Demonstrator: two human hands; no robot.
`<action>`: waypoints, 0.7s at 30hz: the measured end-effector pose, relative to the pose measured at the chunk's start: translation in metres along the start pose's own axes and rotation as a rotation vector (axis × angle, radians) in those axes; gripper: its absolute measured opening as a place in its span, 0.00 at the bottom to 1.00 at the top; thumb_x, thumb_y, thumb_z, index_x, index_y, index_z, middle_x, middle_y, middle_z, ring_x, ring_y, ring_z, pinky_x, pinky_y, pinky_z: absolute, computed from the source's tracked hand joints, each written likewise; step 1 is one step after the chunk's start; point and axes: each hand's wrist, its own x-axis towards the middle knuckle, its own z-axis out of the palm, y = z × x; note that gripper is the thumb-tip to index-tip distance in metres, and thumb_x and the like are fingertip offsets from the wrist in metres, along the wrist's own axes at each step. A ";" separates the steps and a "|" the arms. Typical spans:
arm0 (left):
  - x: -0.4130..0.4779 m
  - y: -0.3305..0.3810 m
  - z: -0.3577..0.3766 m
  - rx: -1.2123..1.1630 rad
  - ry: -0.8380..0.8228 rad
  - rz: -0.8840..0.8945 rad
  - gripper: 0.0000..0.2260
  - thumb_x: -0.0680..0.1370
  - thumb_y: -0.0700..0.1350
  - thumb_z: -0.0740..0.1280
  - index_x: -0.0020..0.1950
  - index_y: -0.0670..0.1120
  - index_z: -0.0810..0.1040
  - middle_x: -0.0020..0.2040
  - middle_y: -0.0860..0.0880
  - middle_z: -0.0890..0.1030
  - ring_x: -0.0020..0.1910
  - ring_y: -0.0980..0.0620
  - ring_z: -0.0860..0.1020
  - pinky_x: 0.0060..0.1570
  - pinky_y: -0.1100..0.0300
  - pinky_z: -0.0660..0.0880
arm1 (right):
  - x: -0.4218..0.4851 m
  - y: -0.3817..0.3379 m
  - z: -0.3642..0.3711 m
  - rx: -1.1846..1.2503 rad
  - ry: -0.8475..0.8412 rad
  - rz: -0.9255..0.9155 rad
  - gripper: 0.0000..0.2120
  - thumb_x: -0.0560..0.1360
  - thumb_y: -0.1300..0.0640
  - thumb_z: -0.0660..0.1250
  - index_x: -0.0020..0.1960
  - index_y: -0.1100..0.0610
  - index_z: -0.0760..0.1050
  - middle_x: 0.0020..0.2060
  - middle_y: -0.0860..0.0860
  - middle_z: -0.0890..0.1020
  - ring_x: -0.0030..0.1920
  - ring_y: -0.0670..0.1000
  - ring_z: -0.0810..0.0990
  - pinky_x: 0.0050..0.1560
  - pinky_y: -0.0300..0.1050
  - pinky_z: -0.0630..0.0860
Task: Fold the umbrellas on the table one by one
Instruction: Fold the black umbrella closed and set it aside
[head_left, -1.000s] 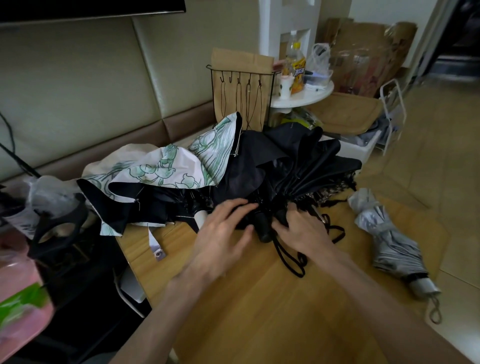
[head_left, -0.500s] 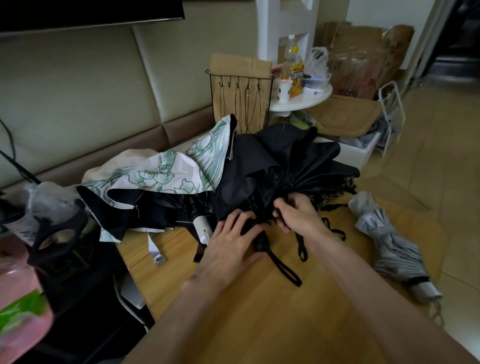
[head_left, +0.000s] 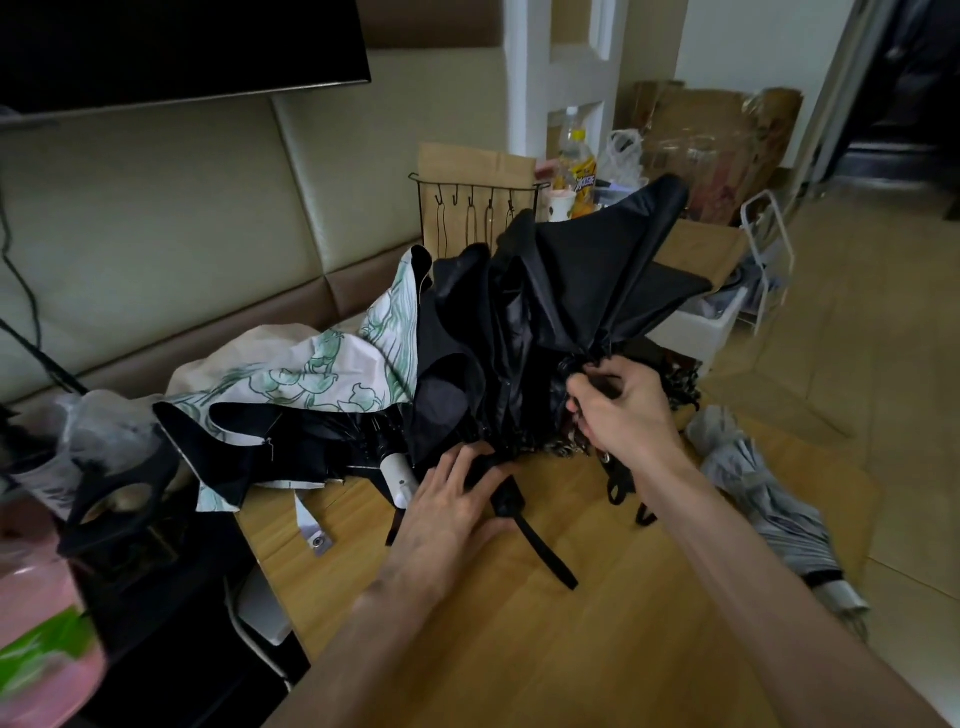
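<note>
A black umbrella (head_left: 561, 312) with loose, unfolded canopy stands raised above the wooden table (head_left: 519, 649). My right hand (head_left: 621, 408) pinches its gathered fabric near the ribs and holds it up. My left hand (head_left: 447, 509) rests on the black handle at the table, fingers curled over it. A white and green floral umbrella (head_left: 311, 374) with a black lining and a white handle (head_left: 397, 475) lies to the left. A folded grey umbrella (head_left: 774, 499) lies at the right edge of the table.
A black wrist strap (head_left: 545, 551) trails over the table in front of my left hand. A wire hook rack (head_left: 478, 208) and brown paper bag stand behind the umbrellas. A padded bench back runs along the left; dark clutter fills the lower left.
My right hand has moved up and to the right, lifting the black canopy off the table so it fans upward. My left hand stays on the handle.
</note>
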 end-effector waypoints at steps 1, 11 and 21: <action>-0.002 0.001 -0.001 -0.009 0.001 -0.012 0.25 0.82 0.63 0.60 0.78 0.56 0.68 0.76 0.48 0.65 0.76 0.46 0.67 0.72 0.44 0.73 | -0.001 -0.004 -0.001 0.030 0.004 0.014 0.04 0.81 0.56 0.71 0.48 0.55 0.80 0.34 0.48 0.83 0.31 0.46 0.80 0.35 0.44 0.76; -0.015 0.004 -0.009 -0.215 0.126 -0.146 0.26 0.86 0.54 0.56 0.84 0.53 0.56 0.82 0.49 0.53 0.72 0.48 0.74 0.67 0.49 0.78 | -0.029 -0.046 0.018 0.525 0.055 0.151 0.04 0.80 0.62 0.71 0.49 0.62 0.77 0.37 0.54 0.84 0.26 0.47 0.70 0.22 0.39 0.63; -0.008 0.003 -0.003 -0.128 -0.003 -0.096 0.27 0.86 0.52 0.63 0.84 0.54 0.59 0.81 0.52 0.54 0.76 0.50 0.65 0.77 0.50 0.69 | -0.007 -0.090 0.004 0.291 0.161 -0.092 0.05 0.80 0.60 0.71 0.55 0.60 0.82 0.34 0.50 0.84 0.25 0.44 0.72 0.25 0.35 0.68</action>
